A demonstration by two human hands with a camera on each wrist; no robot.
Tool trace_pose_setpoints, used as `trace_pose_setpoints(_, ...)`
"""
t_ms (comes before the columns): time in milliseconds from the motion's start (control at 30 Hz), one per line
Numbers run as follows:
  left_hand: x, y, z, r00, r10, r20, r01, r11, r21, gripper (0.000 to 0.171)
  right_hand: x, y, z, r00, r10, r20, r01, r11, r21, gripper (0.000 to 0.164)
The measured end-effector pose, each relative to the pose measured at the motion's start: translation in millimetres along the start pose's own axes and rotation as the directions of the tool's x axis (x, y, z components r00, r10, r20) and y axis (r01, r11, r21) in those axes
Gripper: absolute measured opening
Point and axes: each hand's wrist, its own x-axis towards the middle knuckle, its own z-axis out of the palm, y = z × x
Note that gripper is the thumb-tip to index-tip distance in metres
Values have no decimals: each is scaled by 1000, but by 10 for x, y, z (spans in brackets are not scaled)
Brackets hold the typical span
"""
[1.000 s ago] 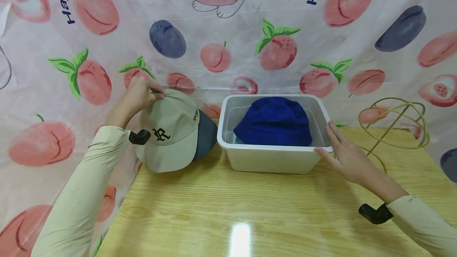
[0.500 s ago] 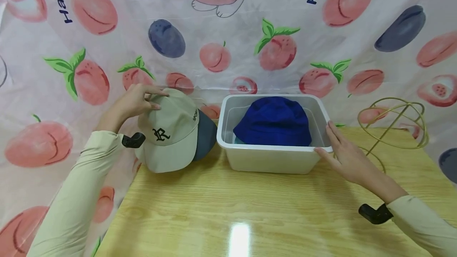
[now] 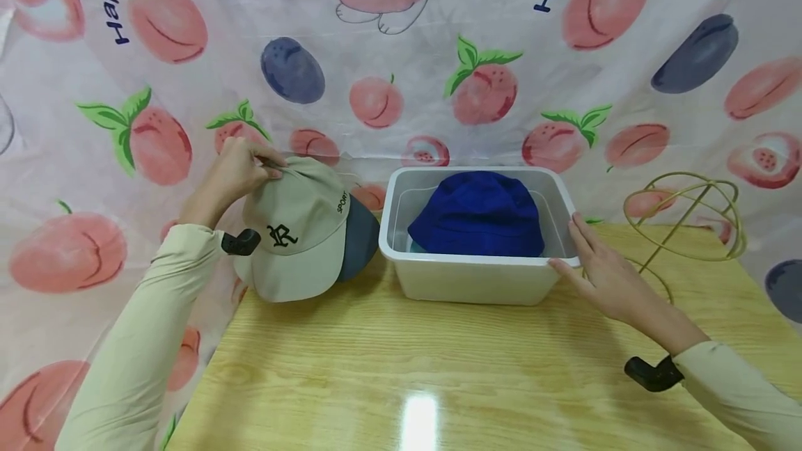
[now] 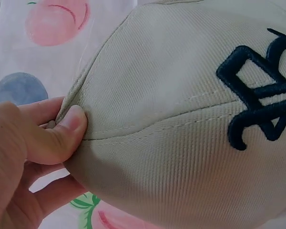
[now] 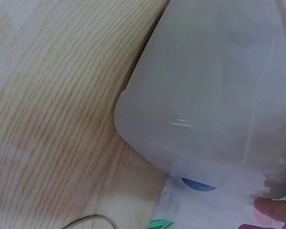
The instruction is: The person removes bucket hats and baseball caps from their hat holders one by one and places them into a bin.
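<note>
My left hand (image 3: 237, 169) pinches the top of a beige baseball cap (image 3: 301, 228), its thumb (image 4: 69, 129) pressing the crown fabric. Dark embroidered letters (image 4: 252, 86) show on the cap's front panel. Behind its brim peeks a dark blue-grey cap part (image 3: 360, 235); whether it belongs to a second cap I cannot tell. To the right, a white plastic bin (image 3: 476, 282) holds a royal blue bucket hat (image 3: 479, 214), with a bit of teal fabric under it. My right hand (image 3: 604, 280) rests with extended fingers on the bin's right front rim.
A gold wire stand (image 3: 673, 228) rises at the right of the wooden table (image 3: 401, 353). Close behind the bin hangs a fruit-print cloth (image 3: 388, 54). The caps sit at the table's left edge.
Half a second ago my left fingers were more spread over the crown; now they pinch it, with the fabric puckered. Bin, blue hat and right hand stay put, apart from a slight view shift.
</note>
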Motion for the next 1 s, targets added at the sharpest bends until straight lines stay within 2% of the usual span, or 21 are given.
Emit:
trace_pose_setpoints(300, -32, 29, -13, 999, 18, -50, -17, 1000, 20, 11, -8, -22, -7, 999, 20, 24, -20, 1000, -5, 78)
trace_pose_setpoints(600, -61, 89, -156, 996, -80, -45, 80, 997, -4, 8, -17, -18, -29, 1000, 21, 14, -21, 1000, -7, 77)
trace_pose_setpoints(733, -70, 109, -208, 994, -82, -66, 83, 997, 0, 8, -13, -19, -30, 1000, 24, 9, -23, 1000, -10, 77)
trace_pose_setpoints(1000, -69, 167, -338, 991, -83, -102, 77, 996, -53, 7, 0, -24, -29, 1000, 26, 13, -26, 1000, -14, 77)
